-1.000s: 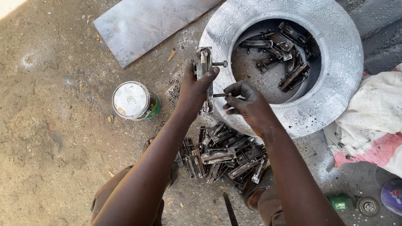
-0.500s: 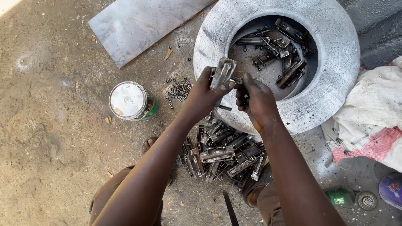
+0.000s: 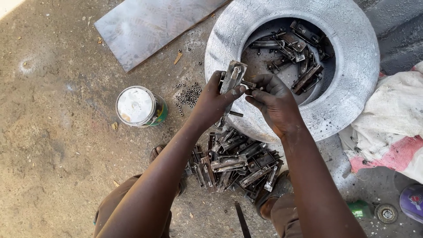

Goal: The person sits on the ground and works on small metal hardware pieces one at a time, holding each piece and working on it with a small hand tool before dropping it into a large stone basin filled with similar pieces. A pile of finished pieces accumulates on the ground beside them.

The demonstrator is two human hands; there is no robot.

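Observation:
My left hand grips a flat grey metal bracket upright over the rim of a whitened tyre. My right hand pinches a small bolt at the bracket's side, fingers closed on it. Both hands touch at the bracket. Below my wrists a heap of similar metal brackets lies on the ground. More brackets sit inside the tyre's hollow.
A paint tin with a white lid stands at the left, with several small nuts scattered beside it. A metal sheet lies at the top. White and red sacks are at the right, near a green cap.
My hands came together: the left raised the bracket toward the tyre rim and the right brought the bolt against its side.

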